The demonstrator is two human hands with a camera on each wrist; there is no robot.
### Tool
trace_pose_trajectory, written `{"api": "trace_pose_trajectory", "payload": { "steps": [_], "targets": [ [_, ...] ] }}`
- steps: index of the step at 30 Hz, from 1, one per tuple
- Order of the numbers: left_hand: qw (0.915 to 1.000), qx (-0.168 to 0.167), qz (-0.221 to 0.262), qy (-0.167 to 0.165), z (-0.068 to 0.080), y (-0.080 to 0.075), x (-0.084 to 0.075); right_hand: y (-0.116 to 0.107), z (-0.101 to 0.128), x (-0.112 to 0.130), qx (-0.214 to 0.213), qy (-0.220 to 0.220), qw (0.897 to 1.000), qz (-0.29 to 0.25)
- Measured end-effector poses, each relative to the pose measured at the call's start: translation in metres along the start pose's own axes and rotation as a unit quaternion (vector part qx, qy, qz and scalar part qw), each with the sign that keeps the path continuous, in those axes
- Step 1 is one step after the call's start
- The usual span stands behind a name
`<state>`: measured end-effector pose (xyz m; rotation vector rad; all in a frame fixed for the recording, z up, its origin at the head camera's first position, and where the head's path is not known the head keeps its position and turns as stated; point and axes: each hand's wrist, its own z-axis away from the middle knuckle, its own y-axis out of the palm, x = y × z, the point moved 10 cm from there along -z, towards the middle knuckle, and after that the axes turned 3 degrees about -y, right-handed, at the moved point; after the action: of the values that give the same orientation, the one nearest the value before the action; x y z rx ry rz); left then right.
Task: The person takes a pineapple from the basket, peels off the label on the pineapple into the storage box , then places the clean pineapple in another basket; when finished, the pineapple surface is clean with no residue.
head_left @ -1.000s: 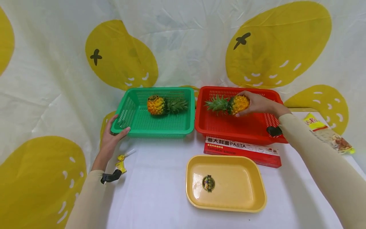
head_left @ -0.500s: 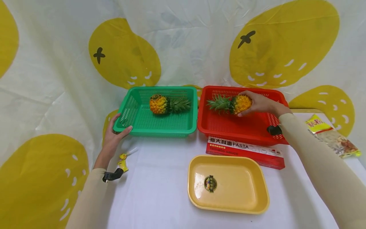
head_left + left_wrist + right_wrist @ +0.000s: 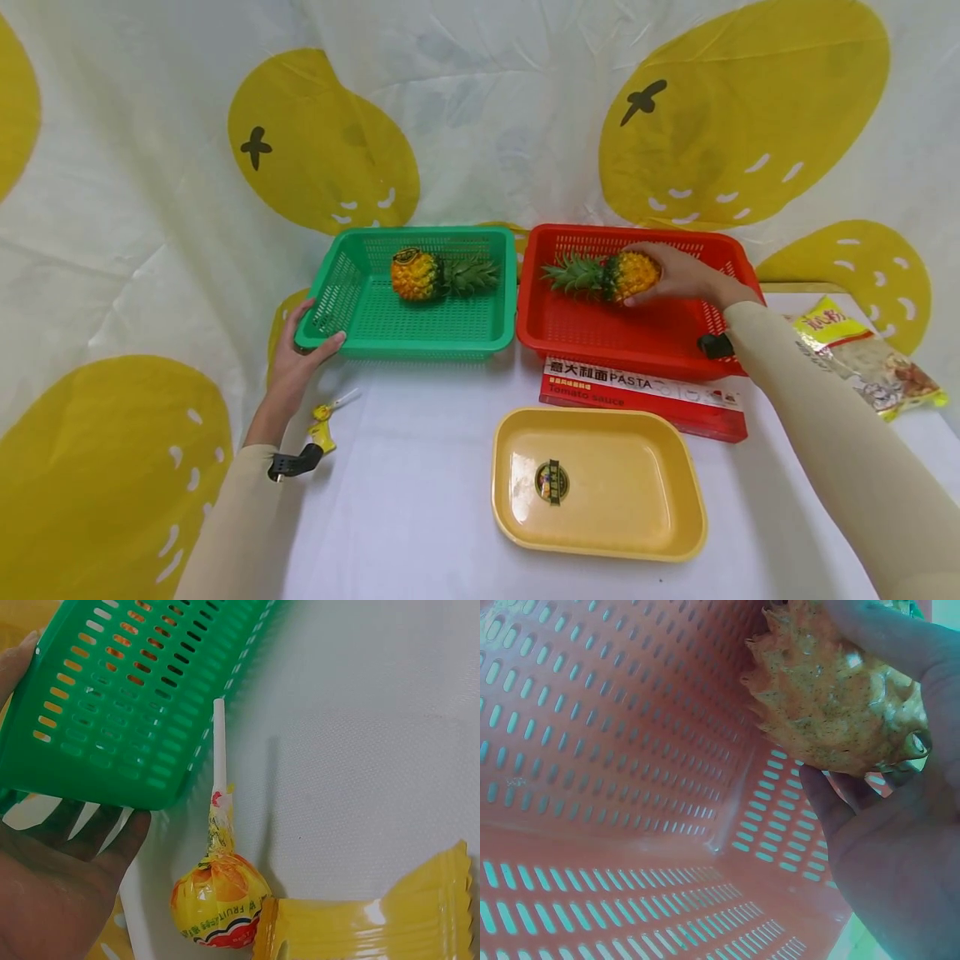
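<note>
My right hand [image 3: 672, 275] grips a small pineapple [image 3: 633, 276] by its fruit end inside the red basket [image 3: 585, 337]; its green crown points left. In the right wrist view the thumb and fingers curve round the pineapple [image 3: 832, 697], close to the basket's slotted wall. At the near left corner of the green basket [image 3: 420, 343], my left hand [image 3: 292, 364] holds the rim, thumb in front and fingers round the side. The left wrist view has the fingers [image 3: 112, 844] under the basket's corner. A second pineapple [image 3: 416, 275] lies in the green basket, crown to the right.
A yellow tray [image 3: 600, 546] sits in front, with a red pasta box [image 3: 645, 398] between it and the red basket. Near my left wrist lie a lollipop [image 3: 221, 900] and a yellow wrapped packet [image 3: 367, 930]. A food bag [image 3: 870, 358] lies at far right.
The whole head view has shifted slightly. Both hands keep their holds, and the pineapples and baskets stay where they were.
</note>
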<state>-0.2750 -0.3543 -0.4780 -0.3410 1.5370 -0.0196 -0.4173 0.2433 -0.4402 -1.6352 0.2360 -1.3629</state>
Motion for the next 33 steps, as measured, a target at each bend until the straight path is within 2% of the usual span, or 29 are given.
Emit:
{"api": "trace_pose_trajectory", "payload": {
  "steps": [7,17,25,33],
  "targets": [
    [1.0000,-0.003,-0.002,0.003,0.001,-0.002,0.001,0.000,-0.002,0.000,0.003,0.013,0.999,0.051],
    [1.0000,0.003,-0.002,0.007,0.005,0.000,0.004,0.002,-0.002,0.010,0.015,0.006,0.997,0.080],
    [0.9999,0.002,-0.006,0.009,0.001,0.000,0.003,0.004,-0.001,0.016,0.022,-0.001,0.995,0.098],
    [0.9999,0.004,-0.013,0.007,0.001,0.000,0.002,-0.005,-0.004,0.032,-0.003,-0.014,0.991,0.136]
  ]
}}
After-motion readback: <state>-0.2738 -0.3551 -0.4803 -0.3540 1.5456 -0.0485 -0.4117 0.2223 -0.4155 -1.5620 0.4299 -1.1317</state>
